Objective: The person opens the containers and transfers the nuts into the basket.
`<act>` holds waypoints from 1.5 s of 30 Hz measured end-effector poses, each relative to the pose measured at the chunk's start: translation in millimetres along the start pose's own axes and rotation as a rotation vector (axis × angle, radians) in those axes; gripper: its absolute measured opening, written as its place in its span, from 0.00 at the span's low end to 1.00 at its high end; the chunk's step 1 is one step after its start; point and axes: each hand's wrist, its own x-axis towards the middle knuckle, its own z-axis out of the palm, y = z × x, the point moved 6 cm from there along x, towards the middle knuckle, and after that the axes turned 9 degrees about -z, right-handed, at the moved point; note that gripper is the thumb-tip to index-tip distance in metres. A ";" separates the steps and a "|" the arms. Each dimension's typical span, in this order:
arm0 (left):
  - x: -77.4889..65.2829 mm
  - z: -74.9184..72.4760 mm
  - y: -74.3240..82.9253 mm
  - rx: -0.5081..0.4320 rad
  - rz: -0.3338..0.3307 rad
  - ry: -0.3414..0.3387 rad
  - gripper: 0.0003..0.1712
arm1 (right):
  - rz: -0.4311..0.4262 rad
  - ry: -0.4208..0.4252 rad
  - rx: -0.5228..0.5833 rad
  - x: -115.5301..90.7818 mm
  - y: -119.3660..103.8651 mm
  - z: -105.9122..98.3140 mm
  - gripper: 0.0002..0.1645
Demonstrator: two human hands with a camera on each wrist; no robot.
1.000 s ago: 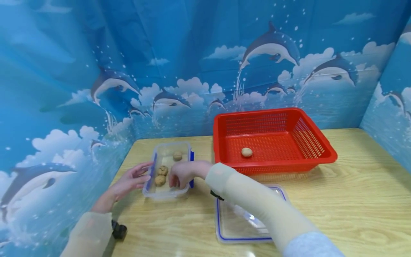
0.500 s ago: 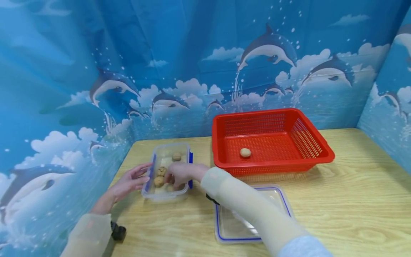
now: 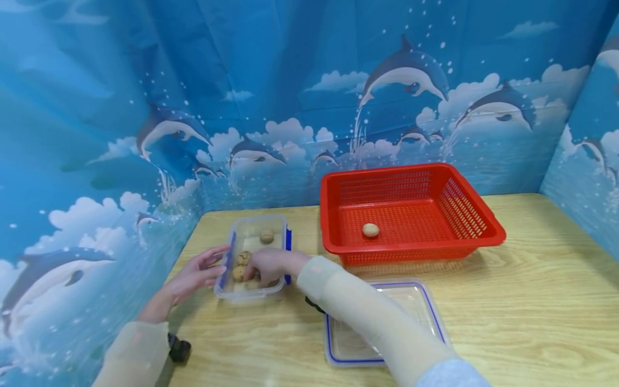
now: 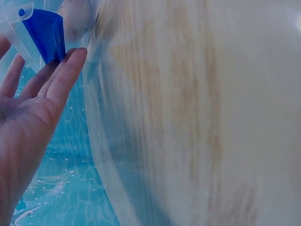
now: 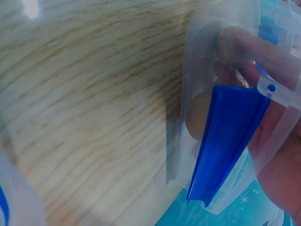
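A clear plastic food container (image 3: pixel 249 295) with blue side latches sits at the table's left, several walnuts (image 3: pixel 267 236) inside. My left hand (image 3: pixel 193 277) is beside its left wall, fingers extended; in the left wrist view the fingertips meet a blue latch (image 4: pixel 49 35). My right hand (image 3: pixel 268 263) reaches down into the container over its right wall. Through that wall, the right wrist view shows fingers around a walnut (image 5: pixel 230 49), while another walnut (image 5: pixel 200 115) lies nearer the latch. The right hand partly covers the walnuts beneath it in the head view.
A red plastic basket (image 3: pixel 413 250) stands at the back, right of the container, with one pale walnut (image 3: pixel 371 230) in it. The clear lid (image 3: pixel 411 301) with a blue seal lies in front of it, partly under my right sleeve. A dolphin-print curtain (image 3: pixel 300 107) encloses the table.
My right hand has shifted slightly left inside the container, toward the walnuts by the left wall, and a walnut now shows below its fingers. The left hand stays in place.
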 end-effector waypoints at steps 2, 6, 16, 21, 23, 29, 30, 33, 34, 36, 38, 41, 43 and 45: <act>0.2 0.4 0.6 -0.003 -0.001 0.001 0.38 | -0.004 -0.007 -0.015 -1.1 -0.9 -0.2 0.21; 0.3 0.5 1.6 0.000 0.003 0.001 0.38 | -0.009 -0.006 -0.009 -3.9 -3.1 -2.7 0.21; -1.8 0.6 1.1 0.012 0.033 -0.011 0.37 | -0.019 0.030 0.116 -9.3 3.0 -16.6 0.24; -4.1 0.4 1.7 0.029 0.054 -0.017 0.37 | -0.040 0.061 0.137 -23.8 -0.8 -41.7 0.27; -4.2 0.5 1.8 0.031 0.050 -0.016 0.37 | -0.050 0.073 0.156 -31.4 -3.2 -53.9 0.27; -2.7 2.3 3.3 0.039 0.051 -0.017 0.37 | -0.082 0.121 0.166 -61.9 -2.4 -94.2 0.27; -2.2 2.3 3.3 0.040 0.049 -0.015 0.37 | -0.078 0.132 0.161 -67.7 -0.6 -100.9 0.27; -2.0 1.6 2.8 0.038 0.044 -0.010 0.37 | -0.055 0.170 0.146 -84.9 6.6 -119.6 0.26; -2.0 1.5 2.7 0.042 0.046 -0.010 0.37 | -0.043 0.181 0.140 -90.6 9.5 -124.9 0.26; -1.9 1.2 2.2 0.044 0.037 -0.006 0.37 | -0.017 0.204 0.122 -102.1 15.4 -134.6 0.26; -1.4 1.2 1.5 0.046 0.036 -0.008 0.37 | 0.012 0.223 0.117 -114.4 20.8 -142.9 0.26; -0.4 1.0 0.8 0.042 0.028 -0.004 0.37 | 0.047 0.250 0.116 -132.9 29.4 -153.3 0.25; 0.0 1.0 0.7 0.043 0.031 -0.006 0.37 | 0.075 0.266 0.120 -145.4 35.7 -158.9 0.25; 0.0 0.3 0.7 0.043 0.034 -0.005 0.37 | 0.096 0.286 0.113 -156.9 42.4 -163.8 0.25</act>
